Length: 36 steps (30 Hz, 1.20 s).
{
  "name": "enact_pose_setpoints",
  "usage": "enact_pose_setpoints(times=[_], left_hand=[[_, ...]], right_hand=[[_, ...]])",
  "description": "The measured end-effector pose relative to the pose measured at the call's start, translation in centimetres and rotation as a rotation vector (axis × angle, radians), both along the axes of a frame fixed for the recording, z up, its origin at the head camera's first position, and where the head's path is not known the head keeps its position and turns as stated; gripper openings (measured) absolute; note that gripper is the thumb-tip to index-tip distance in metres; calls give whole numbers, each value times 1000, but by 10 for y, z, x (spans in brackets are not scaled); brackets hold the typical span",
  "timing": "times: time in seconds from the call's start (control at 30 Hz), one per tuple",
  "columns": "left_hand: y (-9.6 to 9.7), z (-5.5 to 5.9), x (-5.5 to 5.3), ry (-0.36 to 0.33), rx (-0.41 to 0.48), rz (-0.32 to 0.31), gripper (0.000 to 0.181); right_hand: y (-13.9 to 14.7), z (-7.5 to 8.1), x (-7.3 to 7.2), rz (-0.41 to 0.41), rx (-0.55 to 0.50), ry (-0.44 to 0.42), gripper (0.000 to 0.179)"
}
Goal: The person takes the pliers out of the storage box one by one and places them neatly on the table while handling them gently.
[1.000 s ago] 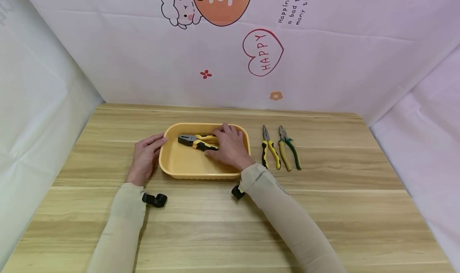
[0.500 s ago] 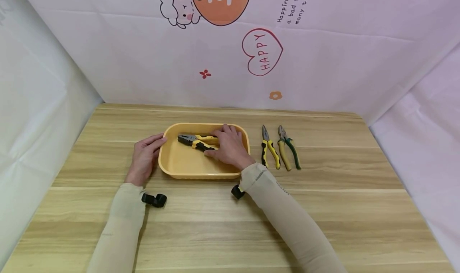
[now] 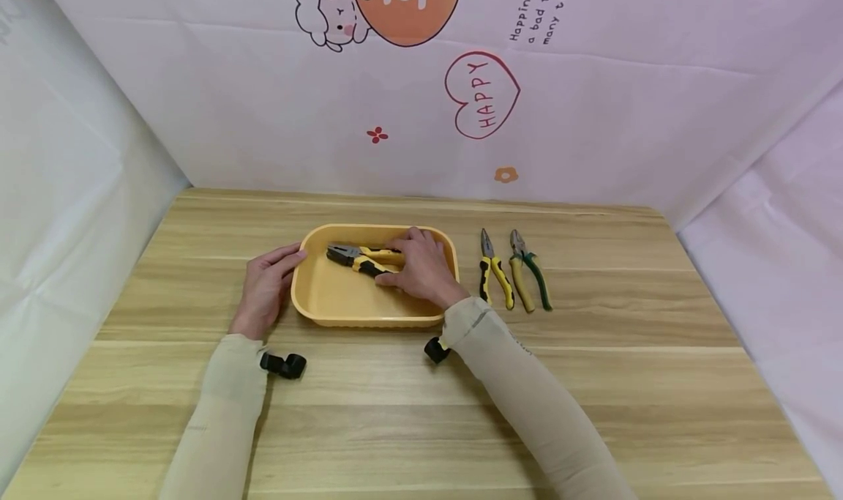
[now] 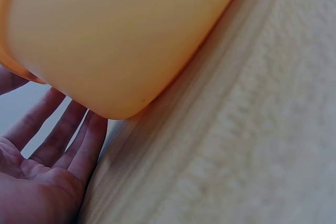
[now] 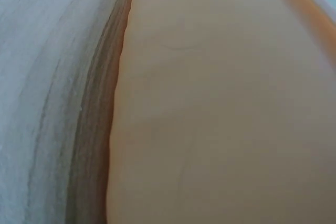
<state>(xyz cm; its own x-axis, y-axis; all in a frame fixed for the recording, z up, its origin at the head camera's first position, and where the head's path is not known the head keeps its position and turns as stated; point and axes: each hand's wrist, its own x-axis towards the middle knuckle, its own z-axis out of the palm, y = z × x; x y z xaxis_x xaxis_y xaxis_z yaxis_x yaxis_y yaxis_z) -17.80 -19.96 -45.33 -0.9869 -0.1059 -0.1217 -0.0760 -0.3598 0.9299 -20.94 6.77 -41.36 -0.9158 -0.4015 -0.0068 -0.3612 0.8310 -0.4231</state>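
At nine o'clock on the yellow tray (image 3: 329, 295): left hand (image 3: 265, 288) touched it, spread; inside, toward three: right hand (image 3: 424, 266) pinched black-and-yellow pliers (image 3: 364, 265).

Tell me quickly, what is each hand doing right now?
Left hand: open, fingers resting against the tub's outside.
Right hand: holding the pliers inside it by the handles.

Behind the bare left grip (image 3: 263, 291), a close-fitting cream left sleeve (image 3: 220, 419) bears a faint grey mark well back from the wrist. The matching right sleeve (image 3: 540, 412), behind the bare right grip (image 3: 424, 266), has a thin dark line near the wrist and small, unreadable print. Black rounded pieces, a left mount (image 3: 283, 366) and right mount (image 3: 436, 351), jut inward behind each grip.
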Motion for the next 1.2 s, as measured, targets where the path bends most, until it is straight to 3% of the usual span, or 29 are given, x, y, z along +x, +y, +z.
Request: enact_pose_setpoints(times=[0.47,1.2], left_hand=[[0,1,1,1,-13,-10,28],[0,3,2,-7,-22,-8,20]], right_hand=[[2,3,3,21,25,61,68],[13,34,14,-63,-141,50,67]])
